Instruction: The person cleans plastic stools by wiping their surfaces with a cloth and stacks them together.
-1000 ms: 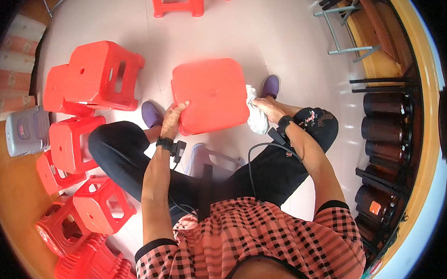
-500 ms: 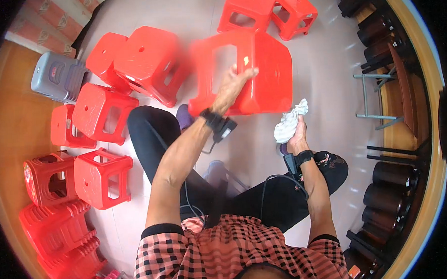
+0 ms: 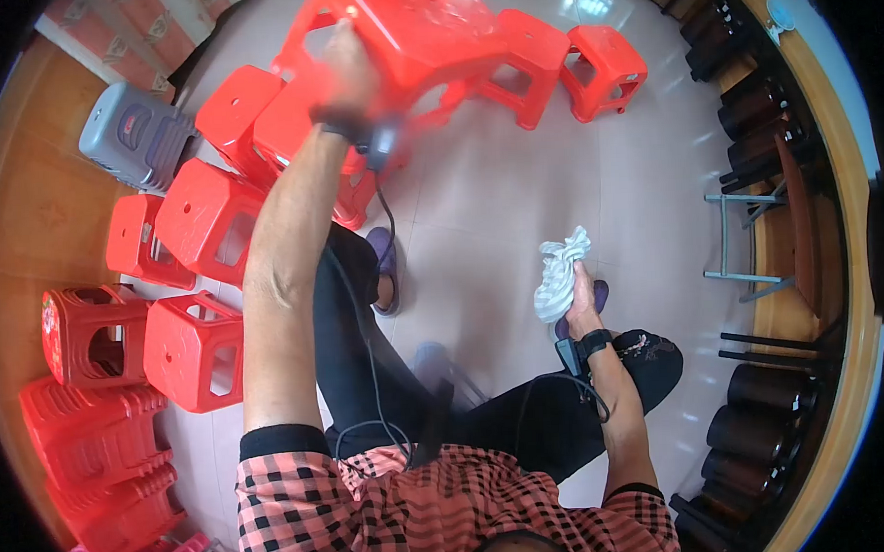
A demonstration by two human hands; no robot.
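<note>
My left hand (image 3: 351,71), blurred, is stretched out at the upper left with its fingers closed on the edge of a red plastic stool (image 3: 421,25). The stool is held up above the floor, tilted, in front of other red stools. My right hand (image 3: 585,294) is over my right knee area, closed round a crumpled white cloth (image 3: 560,276) that sticks up past the fingers. The cloth touches nothing but the hand.
Red stools (image 3: 203,217) stand at the left, with stacked ones (image 3: 94,429) below and a grey stool stack (image 3: 130,132) above. Two red stools (image 3: 606,71) are at the top. A folding table (image 3: 800,226) and dark stools (image 3: 768,400) line the right wall (image 3: 848,199).
The stool in my left hand has moved from between my knees up and to the left, and has tilted. My right hand with the cloth has come away from the stool's side. The view has shifted.
</note>
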